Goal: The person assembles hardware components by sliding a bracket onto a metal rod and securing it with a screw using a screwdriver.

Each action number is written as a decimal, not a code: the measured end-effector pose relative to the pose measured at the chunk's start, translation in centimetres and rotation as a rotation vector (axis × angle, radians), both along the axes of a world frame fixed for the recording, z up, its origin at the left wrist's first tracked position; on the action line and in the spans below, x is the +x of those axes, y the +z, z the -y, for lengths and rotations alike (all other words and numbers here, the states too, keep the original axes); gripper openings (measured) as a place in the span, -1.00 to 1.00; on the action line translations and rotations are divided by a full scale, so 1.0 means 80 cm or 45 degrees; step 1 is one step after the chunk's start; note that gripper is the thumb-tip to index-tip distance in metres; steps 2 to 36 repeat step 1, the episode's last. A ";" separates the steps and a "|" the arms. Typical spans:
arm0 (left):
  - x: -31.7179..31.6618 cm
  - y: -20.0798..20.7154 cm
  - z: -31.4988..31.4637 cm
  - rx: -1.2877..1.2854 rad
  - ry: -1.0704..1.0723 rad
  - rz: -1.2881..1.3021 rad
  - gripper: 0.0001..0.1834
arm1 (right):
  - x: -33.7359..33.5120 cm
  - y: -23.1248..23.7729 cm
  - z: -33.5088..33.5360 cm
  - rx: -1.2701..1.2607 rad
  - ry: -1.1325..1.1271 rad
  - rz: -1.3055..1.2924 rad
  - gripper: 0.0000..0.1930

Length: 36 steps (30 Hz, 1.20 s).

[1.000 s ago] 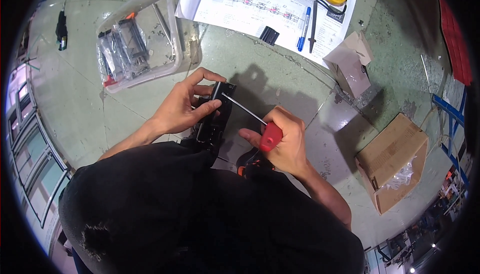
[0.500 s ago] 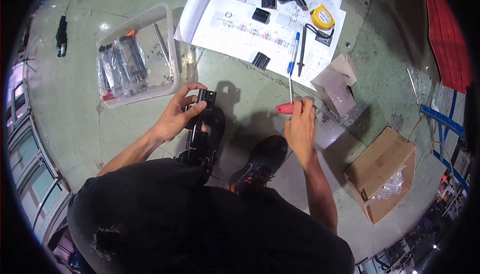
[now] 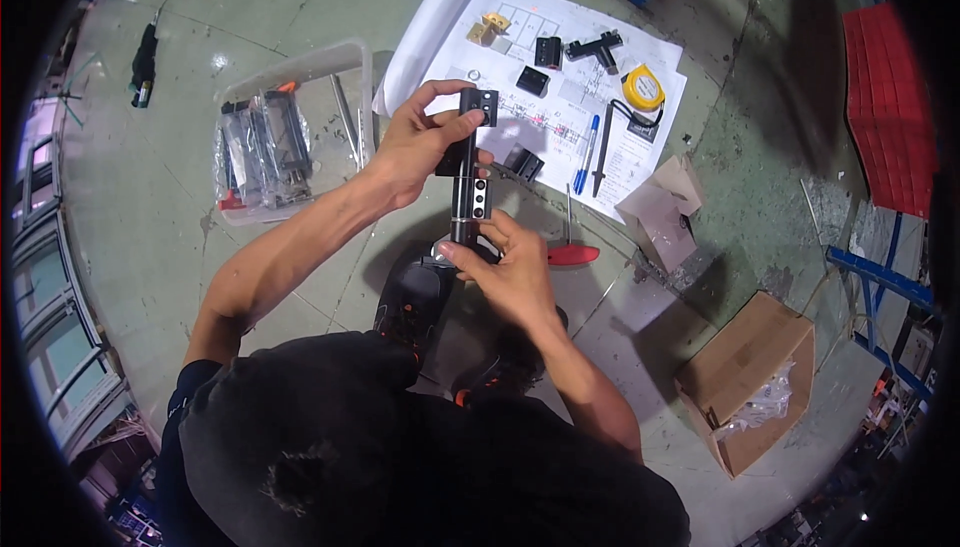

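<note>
Upright between my hands is a black hinge (image 3: 464, 195) with a round barrel and drilled leaves. My left hand (image 3: 418, 147) grips its upper end, thumb across the leaf. Lower down, the fingers and thumb of my right hand (image 3: 515, 272) close round the bottom of the barrel, near a silvery ring. A T-handle hex key (image 3: 573, 255) with a red grip lies on the floor just beyond my right hand. Behind the hinge is a printed drawing sheet (image 3: 505, 147), with a black hinge piece (image 3: 523, 162) near its front edge.
More black hinge pieces (image 3: 533, 80), a yellow tape measure (image 3: 643, 89), a blue pen (image 3: 587, 155) and gold-coloured brackets (image 3: 488, 30) rest on the paper. A clear plastic bin (image 3: 368, 77) with bagged parts stands left. At right are a small opened box (image 3: 660, 217) and a cardboard carton (image 3: 740, 352).
My right hand has let go of the red-handled hex key, now lying on the floor, and taken hold of the hinge's lower end. My left hand has raised the hinge forward and right.
</note>
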State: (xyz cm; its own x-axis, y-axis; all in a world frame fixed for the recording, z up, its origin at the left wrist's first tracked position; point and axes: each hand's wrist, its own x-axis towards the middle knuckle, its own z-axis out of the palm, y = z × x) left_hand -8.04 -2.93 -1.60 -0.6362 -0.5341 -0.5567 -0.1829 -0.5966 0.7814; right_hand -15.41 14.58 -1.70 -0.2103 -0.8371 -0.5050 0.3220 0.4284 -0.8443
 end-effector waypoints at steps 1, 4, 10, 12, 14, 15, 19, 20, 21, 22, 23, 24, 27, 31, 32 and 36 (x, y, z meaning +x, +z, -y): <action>-0.004 0.006 0.001 -0.060 -0.029 0.011 -0.53 | 0.007 -0.001 0.000 -0.028 -0.033 -0.127 -0.58; -0.004 0.006 0.001 -0.060 -0.029 0.011 -0.53 | 0.007 -0.001 0.000 -0.028 -0.033 -0.127 -0.58; -0.004 0.006 0.001 -0.060 -0.029 0.011 -0.53 | 0.007 -0.001 0.000 -0.028 -0.033 -0.127 -0.58; -0.004 0.006 0.001 -0.060 -0.029 0.011 -0.53 | 0.007 -0.001 0.000 -0.028 -0.033 -0.127 -0.58; -0.004 0.006 0.001 -0.060 -0.029 0.011 -0.53 | 0.007 -0.001 0.000 -0.028 -0.033 -0.127 -0.58; -0.004 0.006 0.001 -0.060 -0.029 0.011 -0.53 | 0.007 -0.001 0.000 -0.028 -0.033 -0.127 -0.58; -0.004 0.006 0.001 -0.060 -0.029 0.011 -0.53 | 0.007 -0.001 0.000 -0.028 -0.033 -0.127 -0.58; -0.004 0.006 0.001 -0.060 -0.029 0.011 -0.53 | 0.007 -0.001 0.000 -0.028 -0.033 -0.127 -0.58; -0.004 0.006 0.001 -0.060 -0.029 0.011 -0.53 | 0.007 -0.001 0.000 -0.028 -0.033 -0.127 -0.58; -0.004 0.006 0.001 -0.060 -0.029 0.011 -0.53 | 0.007 -0.001 0.000 -0.028 -0.033 -0.127 -0.58; -0.004 0.006 0.001 -0.060 -0.029 0.011 -0.53 | 0.007 -0.001 0.000 -0.028 -0.033 -0.127 -0.58; -0.004 0.006 0.001 -0.060 -0.029 0.011 -0.53 | 0.007 -0.001 0.000 -0.028 -0.033 -0.127 -0.58; -0.004 0.006 0.001 -0.060 -0.029 0.011 -0.53 | 0.007 -0.001 0.000 -0.028 -0.033 -0.127 -0.58; -0.004 0.006 0.001 -0.060 -0.029 0.011 -0.53 | 0.007 -0.001 0.000 -0.028 -0.033 -0.127 -0.58; -0.004 0.006 0.001 -0.060 -0.029 0.011 -0.53 | 0.007 -0.001 0.000 -0.028 -0.033 -0.127 -0.58; -0.004 0.006 0.001 -0.060 -0.029 0.011 -0.53 | 0.007 -0.001 0.000 -0.028 -0.033 -0.127 -0.58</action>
